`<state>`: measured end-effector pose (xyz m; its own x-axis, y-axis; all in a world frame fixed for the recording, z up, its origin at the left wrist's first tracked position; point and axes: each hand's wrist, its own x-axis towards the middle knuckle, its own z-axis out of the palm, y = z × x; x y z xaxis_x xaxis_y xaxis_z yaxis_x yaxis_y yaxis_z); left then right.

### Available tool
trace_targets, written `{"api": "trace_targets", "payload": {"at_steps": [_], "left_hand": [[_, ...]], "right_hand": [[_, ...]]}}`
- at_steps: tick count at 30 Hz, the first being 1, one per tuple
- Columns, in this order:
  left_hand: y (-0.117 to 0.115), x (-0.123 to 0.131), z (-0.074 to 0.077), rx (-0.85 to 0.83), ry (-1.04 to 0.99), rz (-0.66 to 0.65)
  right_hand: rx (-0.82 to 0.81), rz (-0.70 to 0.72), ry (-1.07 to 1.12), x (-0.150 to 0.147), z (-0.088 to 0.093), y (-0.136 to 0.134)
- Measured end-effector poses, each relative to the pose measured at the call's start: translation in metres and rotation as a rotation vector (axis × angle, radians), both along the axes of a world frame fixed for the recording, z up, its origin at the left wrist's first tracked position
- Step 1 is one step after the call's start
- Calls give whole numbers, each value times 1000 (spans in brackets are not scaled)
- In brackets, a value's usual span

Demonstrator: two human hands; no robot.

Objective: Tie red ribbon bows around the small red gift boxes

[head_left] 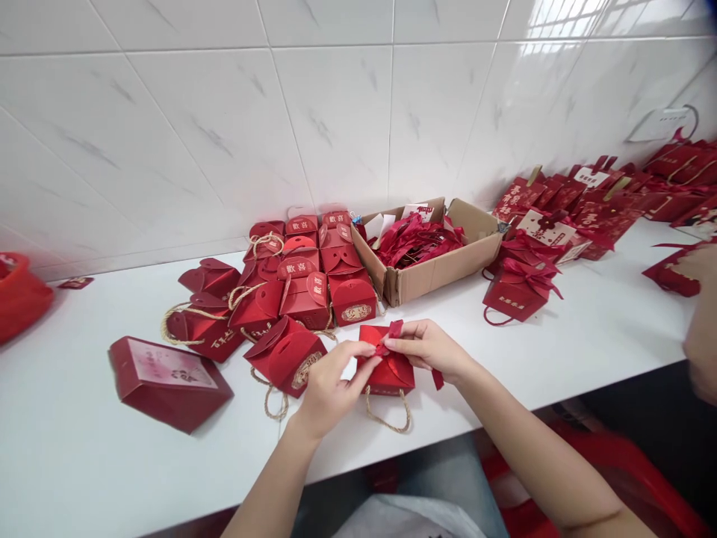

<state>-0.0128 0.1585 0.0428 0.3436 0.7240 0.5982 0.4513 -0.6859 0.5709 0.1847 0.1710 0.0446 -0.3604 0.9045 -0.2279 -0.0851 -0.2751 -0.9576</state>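
In front of me on the white table sits a small red gift box [386,379] with a twisted gold cord handle [392,428] hanging toward me. A red ribbon [395,329] lies across its top. My left hand [336,381] pinches the ribbon at the middle of the lid. From the other side, my right hand [430,347] also pinches the ribbon, and a ribbon tail drops below its fingers. The exact shape of the knot is partly covered by my fingertips. Just left of my left hand, another red gift box [285,355] with a gold emblem lies tilted.
Several red boxes [302,288] are grouped behind on the left. A cardboard carton [448,273] holds red ribbons. Ribboned boxes [518,288] and red bags [605,202] line the right. A larger box [168,381] lies at left. Another person's hand [700,265] is at far right.
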Motion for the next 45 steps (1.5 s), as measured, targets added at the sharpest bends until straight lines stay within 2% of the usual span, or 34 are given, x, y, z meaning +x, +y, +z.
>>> {"api": "trace_targets", "payload": {"at_steps": [2, 5, 9, 11, 16, 22, 24, 28, 30, 34, 41, 45], "left_hand": [[3, 1, 0, -86, -72, 83], [8, 3, 2, -145, -134, 98], [11, 1, 6, -64, -57, 44], [12, -1, 7, -17, -21, 28], [14, -3, 9, 62, 18, 13], [18, 7, 11, 172, 1, 53], [16, 10, 8, 128, -50, 65], [8, 11, -6, -101, -257, 166], [5, 11, -13, -149, -204, 183], [6, 14, -18, -134, -8, 111], [12, 18, -14, -154, 54, 66], [13, 18, -15, -140, 46, 77]], "right_hand": [[22, 17, -20, -1, 2, -1], [31, -11, -39, -4, 4, -4], [38, -204, 27, -11, 3, -8], [79, -252, 22, -12, -1, -9], [289, -246, -207, -14, -6, -13], [515, -233, -534, -16, 3, -19], [558, -255, -556, -17, 4, -20], [583, -318, -538, -18, 0, -22], [594, -339, -517, -18, -4, -22], [664, -352, -484, -20, -8, -23], [869, -417, -537, -21, -11, -24], [966, -376, -544, -18, -14, -23]]}}
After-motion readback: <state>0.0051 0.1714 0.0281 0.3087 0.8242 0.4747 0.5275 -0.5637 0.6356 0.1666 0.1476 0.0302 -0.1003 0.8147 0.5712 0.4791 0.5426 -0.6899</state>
